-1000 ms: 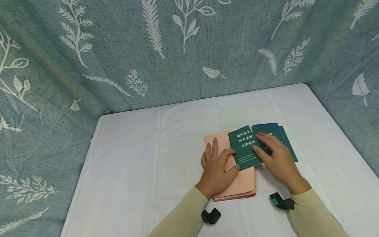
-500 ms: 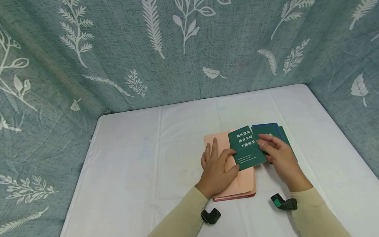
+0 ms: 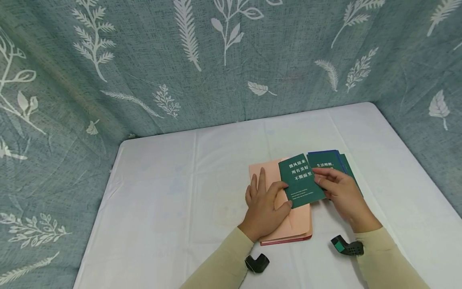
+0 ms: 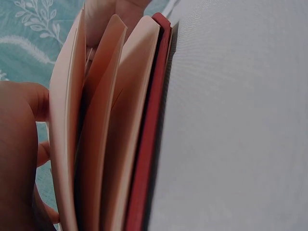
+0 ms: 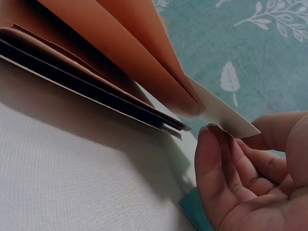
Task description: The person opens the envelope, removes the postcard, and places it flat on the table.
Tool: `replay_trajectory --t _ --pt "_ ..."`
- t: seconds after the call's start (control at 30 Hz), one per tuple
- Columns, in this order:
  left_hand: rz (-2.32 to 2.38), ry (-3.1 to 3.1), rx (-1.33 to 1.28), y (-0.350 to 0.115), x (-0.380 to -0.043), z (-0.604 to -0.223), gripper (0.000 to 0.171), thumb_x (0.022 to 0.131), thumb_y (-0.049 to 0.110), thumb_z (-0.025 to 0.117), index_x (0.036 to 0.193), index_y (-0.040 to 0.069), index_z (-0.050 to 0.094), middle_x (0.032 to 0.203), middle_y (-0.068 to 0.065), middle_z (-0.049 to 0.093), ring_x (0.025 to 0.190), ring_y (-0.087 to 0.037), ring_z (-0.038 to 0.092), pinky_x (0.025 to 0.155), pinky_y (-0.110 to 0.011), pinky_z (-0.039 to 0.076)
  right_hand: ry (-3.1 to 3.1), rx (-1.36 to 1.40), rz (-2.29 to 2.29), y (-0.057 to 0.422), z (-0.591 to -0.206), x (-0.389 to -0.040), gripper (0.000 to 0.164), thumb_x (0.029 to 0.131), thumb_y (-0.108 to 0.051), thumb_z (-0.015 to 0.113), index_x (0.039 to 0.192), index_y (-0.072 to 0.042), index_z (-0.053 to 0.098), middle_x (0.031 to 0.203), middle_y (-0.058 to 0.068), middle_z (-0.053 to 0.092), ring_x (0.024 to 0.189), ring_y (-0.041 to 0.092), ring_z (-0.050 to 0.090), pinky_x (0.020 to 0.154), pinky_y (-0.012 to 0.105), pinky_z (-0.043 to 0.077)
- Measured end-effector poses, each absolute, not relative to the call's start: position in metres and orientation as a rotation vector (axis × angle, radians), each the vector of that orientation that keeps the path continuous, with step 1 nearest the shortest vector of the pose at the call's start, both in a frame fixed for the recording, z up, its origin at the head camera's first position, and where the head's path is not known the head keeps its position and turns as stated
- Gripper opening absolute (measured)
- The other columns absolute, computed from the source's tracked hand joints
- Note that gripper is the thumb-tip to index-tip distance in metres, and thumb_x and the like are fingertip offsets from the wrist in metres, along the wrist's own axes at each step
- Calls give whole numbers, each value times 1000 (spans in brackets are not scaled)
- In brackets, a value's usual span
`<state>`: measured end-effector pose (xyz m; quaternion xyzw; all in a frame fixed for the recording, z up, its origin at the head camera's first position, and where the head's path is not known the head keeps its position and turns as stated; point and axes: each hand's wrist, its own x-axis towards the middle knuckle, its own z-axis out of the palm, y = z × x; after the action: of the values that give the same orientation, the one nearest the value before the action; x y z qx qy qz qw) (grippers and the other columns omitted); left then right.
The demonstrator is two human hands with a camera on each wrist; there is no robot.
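Note:
A notebook [image 3: 299,224] with peach leaves and a red cover lies on the white table. My left hand [image 3: 265,206] rests on its top leaf with fingers spread, thumb and index finger touching the left edge of a green card [image 3: 301,190] with white Chinese lettering. That card lies over the notebook and juts past its right side. My right hand [image 3: 343,196] pinches the card's right edge; in the right wrist view the pale underside [image 5: 228,120] shows between thumb and fingers. In the left wrist view, the notebook's leaves [image 4: 108,96] stand fanned apart above the red cover.
Several green and blue cards [image 3: 325,156] lie overlapping on the table to the right of the notebook, partly hidden by my right hand. The white cloth [image 3: 162,192] stretches left. A leaf-patterned curtain [image 3: 223,92] hangs along the table's back and sides.
My right hand has shifted slightly right, its fingers going from lying over the cards to pinching the green card's right edge. The left hand stays in place.

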<state>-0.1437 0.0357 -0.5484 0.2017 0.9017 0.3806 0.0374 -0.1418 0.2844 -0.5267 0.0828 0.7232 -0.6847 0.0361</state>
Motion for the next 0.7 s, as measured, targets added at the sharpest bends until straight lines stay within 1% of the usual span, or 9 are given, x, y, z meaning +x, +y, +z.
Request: replay_trajectory --t 0.13,0.23,0.4,0.7 --pt "1171 2770 623 36 -144 -548 42 101 39 65 141 28 63 180 -18 4 163 -45 -3 120 -73 5 2102 240 -2181 287 -528 -143 47 111 -9 64 151 13 52 115 -2 73 99 8 71 78 23 58" --pt "1184 2766 630 36 -143 -547 42 101 39 65 141 27 63 180 -19 4 163 -46 -3 120 -74 5 2028 232 -2222 288 -528 -144 49 111 -7 64 151 15 50 117 -2 73 103 10 72 83 26 60" --pt "1191 2757 625 35 -143 -545 42 101 39 63 141 28 62 180 -18 4 163 -45 -3 120 -73 4 1980 240 -2261 289 -528 -144 48 110 -6 64 150 16 50 119 -2 73 105 11 72 83 27 60" --pt "1188 2761 614 35 -144 -545 42 100 38 63 141 28 63 180 -17 4 163 -44 -3 121 -72 4 1977 219 -2292 292 -529 -145 40 110 -6 65 145 13 58 117 1 73 103 13 73 82 28 61"
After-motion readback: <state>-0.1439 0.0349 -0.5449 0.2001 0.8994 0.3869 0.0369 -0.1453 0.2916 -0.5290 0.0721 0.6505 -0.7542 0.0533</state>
